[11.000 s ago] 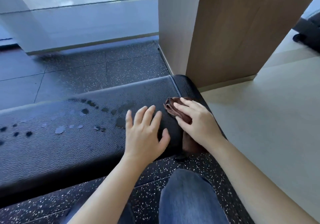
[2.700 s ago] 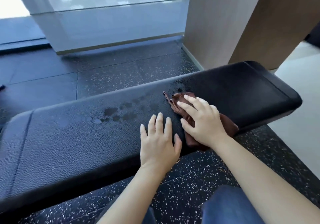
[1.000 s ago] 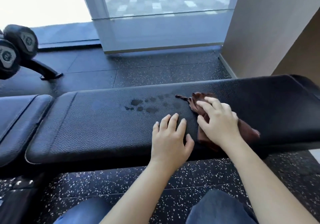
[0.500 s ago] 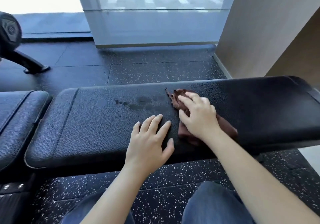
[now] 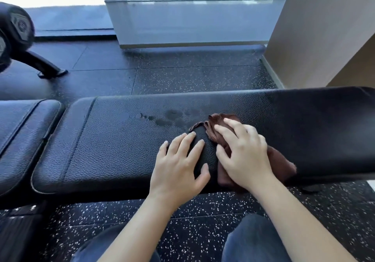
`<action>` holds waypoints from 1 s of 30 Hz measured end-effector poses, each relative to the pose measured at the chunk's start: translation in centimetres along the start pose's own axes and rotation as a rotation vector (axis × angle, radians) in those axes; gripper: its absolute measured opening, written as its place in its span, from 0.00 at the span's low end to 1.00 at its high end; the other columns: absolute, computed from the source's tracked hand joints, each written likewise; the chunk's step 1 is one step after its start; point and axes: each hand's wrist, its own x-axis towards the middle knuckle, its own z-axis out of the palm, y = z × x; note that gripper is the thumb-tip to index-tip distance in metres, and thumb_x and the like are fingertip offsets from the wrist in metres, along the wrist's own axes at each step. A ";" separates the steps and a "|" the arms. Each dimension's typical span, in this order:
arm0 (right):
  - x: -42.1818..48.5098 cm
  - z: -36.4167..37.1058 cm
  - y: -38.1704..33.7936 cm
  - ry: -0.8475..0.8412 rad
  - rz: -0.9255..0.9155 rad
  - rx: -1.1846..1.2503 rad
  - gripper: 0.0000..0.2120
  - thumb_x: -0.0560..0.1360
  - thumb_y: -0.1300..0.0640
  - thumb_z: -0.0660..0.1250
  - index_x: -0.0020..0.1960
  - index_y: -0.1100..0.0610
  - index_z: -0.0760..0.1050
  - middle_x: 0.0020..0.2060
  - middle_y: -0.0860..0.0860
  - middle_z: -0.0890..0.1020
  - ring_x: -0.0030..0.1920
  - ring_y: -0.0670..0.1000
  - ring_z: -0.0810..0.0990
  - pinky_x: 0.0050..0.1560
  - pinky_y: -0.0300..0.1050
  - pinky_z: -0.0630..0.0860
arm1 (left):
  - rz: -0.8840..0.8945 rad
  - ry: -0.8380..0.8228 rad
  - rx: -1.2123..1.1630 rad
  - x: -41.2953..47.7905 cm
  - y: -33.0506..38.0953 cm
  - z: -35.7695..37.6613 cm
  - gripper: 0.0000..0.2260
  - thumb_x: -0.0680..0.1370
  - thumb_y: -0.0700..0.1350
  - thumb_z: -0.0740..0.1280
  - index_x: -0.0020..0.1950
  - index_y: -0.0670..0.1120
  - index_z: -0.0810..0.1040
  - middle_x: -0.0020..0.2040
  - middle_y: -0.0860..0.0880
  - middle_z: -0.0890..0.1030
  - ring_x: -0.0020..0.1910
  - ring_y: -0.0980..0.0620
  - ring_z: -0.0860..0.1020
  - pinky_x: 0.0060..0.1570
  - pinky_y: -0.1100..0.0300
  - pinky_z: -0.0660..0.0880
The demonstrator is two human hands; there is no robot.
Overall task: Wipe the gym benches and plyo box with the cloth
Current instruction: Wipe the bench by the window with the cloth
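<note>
A long black padded gym bench point(image 5: 113, 146) runs across the view on speckled rubber flooring. Wet drops point(image 5: 162, 118) dot its top near the middle. A crumpled brown cloth point(image 5: 218, 120) lies on the pad, and my right hand point(image 5: 242, 152) presses flat on it with fingers spread. Part of the cloth sticks out past my wrist on the right. My left hand point(image 5: 178, 166) rests flat on the bare pad just left of the cloth, fingers straight. The plyo box is not in view.
A second black pad point(image 5: 22, 127) adjoins the bench on the left. A dumbbell rack leg point(image 5: 43, 64) and dumbbell ends stand at the far left. A glass panel point(image 5: 188, 20) and a beige wall point(image 5: 316, 32) lie behind the bench. My knees are below.
My right hand has slid the cloth leftward along the pad, wiping away drops on the right; fewer wet spots are left. My left hand has moved along the pad beside it.
</note>
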 end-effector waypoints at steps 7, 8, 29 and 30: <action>13.1 2.9 0.8 -0.257 0.119 -0.066 0.21 0.76 0.47 0.58 0.68 0.48 0.66 0.69 0.51 0.66 0.64 0.61 0.65 0.64 0.55 0.61 | -0.002 0.017 -0.004 0.0 0.2 -0.1 0.23 0.70 0.55 0.59 0.59 0.47 0.80 0.62 0.46 0.78 0.61 0.46 0.75 0.58 0.44 0.72; 13.8 3.3 0.5 -0.267 0.132 -0.093 0.21 0.76 0.47 0.57 0.68 0.49 0.66 0.68 0.52 0.66 0.64 0.61 0.65 0.64 0.55 0.60 | -0.005 0.018 -0.010 0.0 0.1 -0.2 0.23 0.70 0.55 0.59 0.59 0.47 0.80 0.62 0.46 0.78 0.61 0.46 0.75 0.58 0.44 0.72; 0.7 2.4 -9.9 -0.098 0.072 -0.058 0.24 0.65 0.46 0.54 0.54 0.49 0.79 0.55 0.52 0.80 0.45 0.60 0.79 0.42 0.54 0.75 | -0.106 0.026 -0.047 -2.2 -6.1 -2.5 0.21 0.71 0.52 0.58 0.56 0.44 0.81 0.59 0.44 0.79 0.58 0.43 0.76 0.56 0.45 0.73; 1.1 2.2 -9.6 -0.100 0.058 -0.030 0.23 0.66 0.46 0.54 0.56 0.49 0.79 0.57 0.51 0.79 0.48 0.60 0.78 0.45 0.55 0.75 | -0.123 0.036 -0.053 -2.3 -6.2 -2.5 0.21 0.71 0.52 0.58 0.56 0.44 0.81 0.59 0.45 0.79 0.58 0.43 0.76 0.56 0.45 0.73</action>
